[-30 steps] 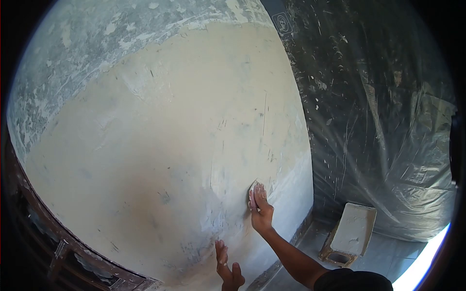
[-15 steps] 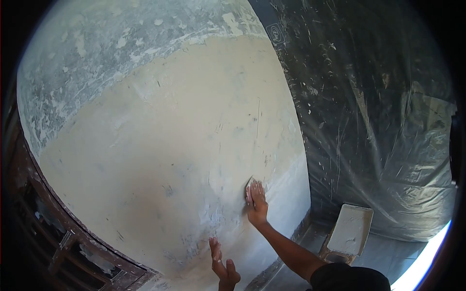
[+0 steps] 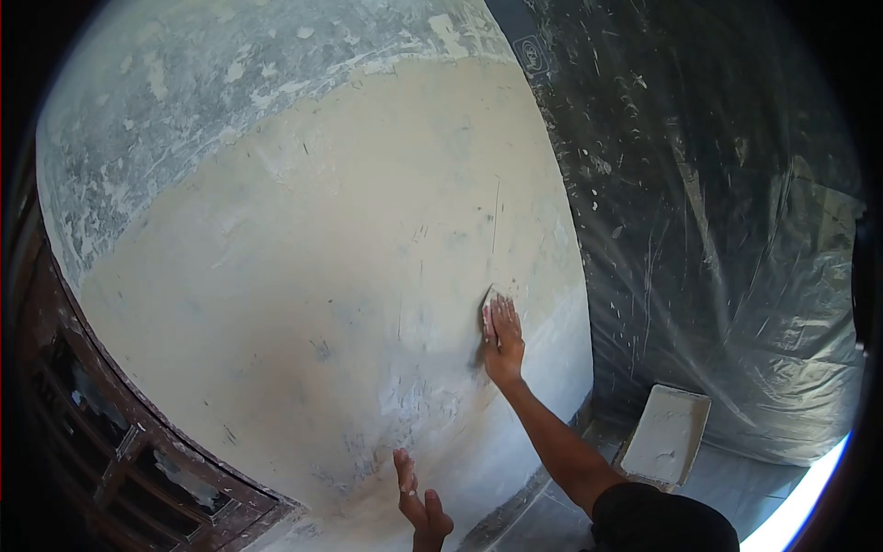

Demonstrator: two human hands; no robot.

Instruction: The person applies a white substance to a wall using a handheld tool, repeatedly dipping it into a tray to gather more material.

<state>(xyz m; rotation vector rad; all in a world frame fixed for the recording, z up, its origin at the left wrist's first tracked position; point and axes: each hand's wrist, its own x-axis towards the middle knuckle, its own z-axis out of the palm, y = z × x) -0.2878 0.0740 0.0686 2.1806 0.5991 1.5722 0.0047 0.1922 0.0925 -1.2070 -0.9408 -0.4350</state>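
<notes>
Right hand (image 3: 505, 342) and flat tool with a pale edge and pink side (image 3: 488, 317) slide up the broad cream-coated wall (image 3: 322, 212)

Compared with half a second ago, both sit higher on the wall, closer to the thin dark vertical scratch (image 3: 497, 207) in its coating. The bare left hand (image 3: 420, 515) stays raised at the wall's lower part, much as before.

The right hand lies along the tool, fingers stretched together over it and holding it close against the wall's right-hand portion; the palm hides most of the tool. The left hand has its fingers raised, some whitish-smeared, and its thumb spread away from them; whether it touches the wall I cannot tell.

Across the wall's top runs a mottled grey-and-white rough band (image 3: 175, 120). At the wall's lower left edge stands a dark brown wooden frame with openings (image 3: 115, 469), spotted with white. Right of the wall hangs a large dark translucent plastic sheet (image 3: 699, 230), creased and flecked. Below that, to the right of the wall's foot, is a shallow rectangular off-white tray (image 3: 705, 419) with whitish paste (image 3: 664, 437) in it, near the black sleeve (image 3: 662, 517) of the right arm.
</notes>
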